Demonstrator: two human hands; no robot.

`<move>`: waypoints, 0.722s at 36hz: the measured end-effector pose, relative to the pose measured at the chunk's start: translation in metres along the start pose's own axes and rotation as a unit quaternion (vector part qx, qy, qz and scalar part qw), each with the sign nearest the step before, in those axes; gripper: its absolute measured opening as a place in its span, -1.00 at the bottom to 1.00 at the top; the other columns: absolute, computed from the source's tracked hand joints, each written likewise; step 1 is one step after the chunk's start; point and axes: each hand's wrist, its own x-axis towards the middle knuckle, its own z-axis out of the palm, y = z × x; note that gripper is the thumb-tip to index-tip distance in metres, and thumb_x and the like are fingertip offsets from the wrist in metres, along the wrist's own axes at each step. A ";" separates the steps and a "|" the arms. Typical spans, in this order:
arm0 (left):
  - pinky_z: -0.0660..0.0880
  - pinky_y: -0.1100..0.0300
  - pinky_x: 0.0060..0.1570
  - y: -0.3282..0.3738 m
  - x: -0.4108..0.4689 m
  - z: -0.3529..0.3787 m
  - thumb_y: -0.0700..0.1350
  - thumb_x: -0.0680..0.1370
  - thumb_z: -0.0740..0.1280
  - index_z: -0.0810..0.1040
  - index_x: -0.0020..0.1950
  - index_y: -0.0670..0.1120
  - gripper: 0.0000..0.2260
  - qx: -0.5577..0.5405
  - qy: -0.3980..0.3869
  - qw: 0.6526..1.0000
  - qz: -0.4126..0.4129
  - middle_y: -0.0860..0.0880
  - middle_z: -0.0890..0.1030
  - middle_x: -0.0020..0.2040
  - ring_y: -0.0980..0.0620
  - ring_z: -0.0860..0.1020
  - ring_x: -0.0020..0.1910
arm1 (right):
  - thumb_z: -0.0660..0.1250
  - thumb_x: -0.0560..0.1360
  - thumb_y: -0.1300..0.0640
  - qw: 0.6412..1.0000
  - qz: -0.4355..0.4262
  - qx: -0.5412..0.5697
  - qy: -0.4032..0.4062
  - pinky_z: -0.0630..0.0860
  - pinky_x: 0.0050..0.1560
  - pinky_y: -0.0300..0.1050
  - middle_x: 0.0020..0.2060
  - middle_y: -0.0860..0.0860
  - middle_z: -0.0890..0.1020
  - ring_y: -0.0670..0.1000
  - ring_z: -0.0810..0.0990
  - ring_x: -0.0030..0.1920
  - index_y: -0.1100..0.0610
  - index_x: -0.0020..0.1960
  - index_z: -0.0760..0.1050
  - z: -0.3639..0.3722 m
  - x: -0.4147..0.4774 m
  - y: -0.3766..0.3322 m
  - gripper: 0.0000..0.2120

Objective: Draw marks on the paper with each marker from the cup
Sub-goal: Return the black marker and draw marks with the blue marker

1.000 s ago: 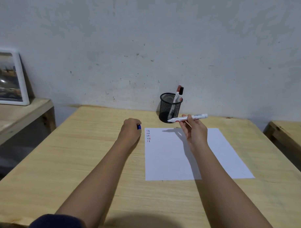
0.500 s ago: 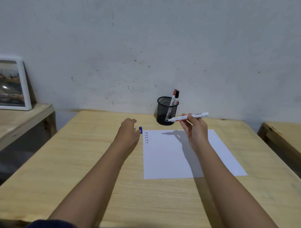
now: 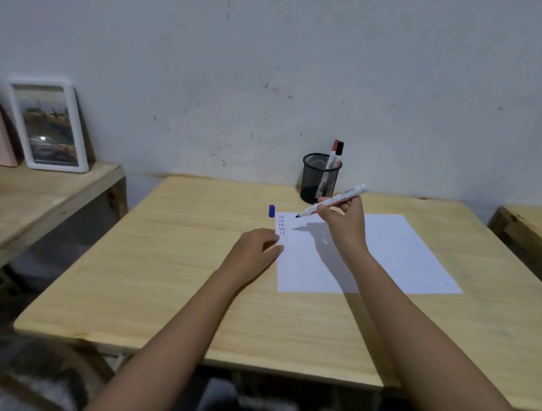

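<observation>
A white sheet of paper lies on the wooden table, with short red, blue and black dashes near its top left corner. My right hand holds an uncapped white marker, its dark tip hovering just above the paper to the right of the dashes. A blue cap stands on the table just beyond the paper's corner. My left hand rests flat at the paper's left edge, holding nothing. A black mesh cup behind the paper holds two capped markers.
Two picture frames lean against the wall on a lower wooden bench to the left. Another wooden surface shows at the right edge. The wall rises directly behind the cup.
My left hand set the blue cap down on the table and moved back to the paper's left edge. My right hand tilted the marker tip down toward the paper.
</observation>
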 end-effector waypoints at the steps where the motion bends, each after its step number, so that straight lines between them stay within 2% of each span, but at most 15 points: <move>1: 0.48 0.08 0.04 -0.001 0.000 0.001 -0.11 0.52 0.29 0.61 0.03 -0.17 -0.81 -0.001 0.003 1.000 0.003 -0.06 0.63 0.05 -0.04 0.56 0.01 | 0.32 0.48 0.28 1.000 -0.011 -0.008 -0.002 0.45 -0.06 -0.39 -0.02 -0.03 0.61 -0.30 0.59 -0.13 0.15 0.08 0.31 0.002 -0.002 0.001 -0.75; 2: 0.47 0.08 0.09 -0.001 -0.001 0.002 -0.11 0.53 0.29 0.61 0.07 -0.17 -0.79 -0.002 0.007 1.000 0.002 -0.08 0.63 0.11 -0.04 0.56 0.07 | 0.33 0.48 0.27 1.000 -0.020 -0.015 -0.004 0.48 -0.02 -0.36 -0.04 -0.04 0.61 -0.25 0.61 -0.13 0.15 0.08 0.32 0.005 -0.003 0.002 -0.75; 4: 0.43 0.17 0.12 0.000 -0.003 0.003 -0.11 0.53 0.29 0.60 0.14 -0.15 -0.76 -0.001 0.016 1.000 0.004 -0.06 0.60 0.20 0.00 0.54 0.17 | 0.35 0.47 0.25 0.999 -0.037 -0.030 -0.003 0.52 0.08 -0.17 -0.09 -0.03 0.60 -0.03 0.65 -0.06 0.16 0.06 0.34 0.009 -0.004 0.006 -0.76; 6: 0.40 0.23 0.11 -0.002 -0.001 0.004 -0.10 0.54 0.29 0.59 0.17 -0.15 -0.74 0.001 0.021 1.000 0.004 -0.05 0.57 0.26 0.02 0.52 0.22 | 0.38 0.46 0.21 0.997 -0.054 -0.059 0.004 0.52 0.07 -0.13 -0.13 -0.02 0.59 0.04 0.63 -0.05 0.17 0.03 0.37 0.013 -0.005 0.009 -0.78; 8: 0.37 0.29 0.12 -0.005 0.001 0.005 -0.08 0.54 0.29 0.57 0.21 -0.12 -0.72 0.004 0.021 1.000 0.000 -0.03 0.53 0.32 0.04 0.49 0.28 | 0.38 0.47 0.14 0.995 -0.069 -0.077 0.010 0.51 0.04 -0.18 -0.17 -0.02 0.59 0.01 0.60 -0.07 0.17 -0.01 0.42 0.017 -0.005 0.012 -0.81; 11: 0.33 0.30 0.17 -0.008 0.003 0.007 -0.05 0.54 0.28 0.54 0.26 -0.10 -0.69 0.011 0.021 1.000 -0.003 -0.04 0.47 0.38 0.07 0.45 0.33 | 0.34 0.50 0.08 0.991 -0.091 -0.096 0.010 0.43 -0.10 -0.47 -0.22 -0.11 0.56 -0.15 0.54 -0.13 0.17 -0.03 0.44 0.021 -0.003 0.017 -0.82; 12: 0.34 0.28 0.19 -0.008 0.003 0.007 -0.05 0.54 0.28 0.53 0.27 -0.10 -0.68 0.012 0.018 1.000 -0.003 -0.04 0.46 0.39 0.06 0.44 0.33 | 0.32 0.52 0.07 0.990 -0.096 -0.105 0.008 0.41 -0.17 -0.49 -0.22 -0.09 0.57 -0.14 0.53 -0.15 0.19 -0.01 0.43 0.022 -0.003 0.018 -0.81; 13: 0.34 0.27 0.21 -0.008 0.003 0.007 -0.05 0.54 0.28 0.53 0.27 -0.11 -0.67 0.014 0.017 1.000 -0.003 -0.04 0.45 0.39 0.06 0.43 0.34 | 0.29 0.53 0.07 0.989 -0.098 -0.112 0.005 0.42 -0.19 -0.45 -0.20 -0.04 0.58 -0.10 0.54 -0.16 0.21 0.02 0.41 0.023 -0.001 0.019 -0.80; 16: 0.35 0.22 0.27 -0.009 0.003 0.007 -0.04 0.55 0.27 0.52 0.28 -0.12 -0.66 0.019 0.013 1.000 -0.003 -0.05 0.45 0.40 0.05 0.42 0.35 | 0.22 0.57 0.09 0.989 -0.087 -0.115 -0.022 0.51 -0.16 -0.17 -0.14 0.10 0.62 -0.01 0.59 -0.21 0.19 0.08 0.30 0.028 0.001 0.020 -0.81; 18: 0.36 0.17 0.31 -0.010 0.003 0.007 -0.04 0.54 0.27 0.51 0.29 -0.11 -0.66 0.019 0.010 1.000 -0.006 -0.05 0.44 0.40 0.04 0.41 0.36 | 0.21 0.58 0.12 0.988 -0.084 -0.120 -0.042 0.56 -0.14 -0.08 -0.14 0.15 0.63 0.00 0.61 -0.24 0.17 0.06 0.26 0.030 0.001 0.020 -0.83; 20: 0.36 0.14 0.33 -0.010 0.003 0.008 -0.03 0.55 0.27 0.51 0.29 -0.11 -0.66 0.021 0.010 1.000 -0.006 -0.05 0.44 0.40 0.03 0.41 0.37 | 0.25 0.56 0.14 0.986 -0.076 -0.136 -0.053 0.58 -0.06 -0.04 -0.09 0.16 0.64 0.07 0.65 -0.17 0.20 0.12 0.27 0.032 0.002 0.021 -0.77; 22: 0.36 0.12 0.33 -0.010 0.003 0.009 -0.03 0.55 0.27 0.50 0.30 -0.11 -0.65 0.026 0.011 1.000 -0.006 -0.05 0.44 0.40 0.03 0.40 0.37 | 0.30 0.52 0.17 0.985 -0.062 -0.152 -0.059 0.55 -0.02 -0.11 -0.03 0.13 0.63 0.05 0.64 -0.10 0.23 0.21 0.31 0.033 0.003 0.023 -0.68; 26: 0.35 0.16 0.31 -0.011 0.004 0.009 -0.03 0.55 0.26 0.50 0.30 -0.11 -0.65 0.031 0.012 0.999 -0.005 -0.05 0.43 0.41 0.03 0.40 0.37 | 0.33 0.50 0.21 0.982 -0.053 -0.171 -0.062 0.44 -0.14 -0.36 -0.03 0.12 0.63 -0.03 0.58 -0.10 0.27 0.15 0.44 0.036 0.002 0.029 -0.74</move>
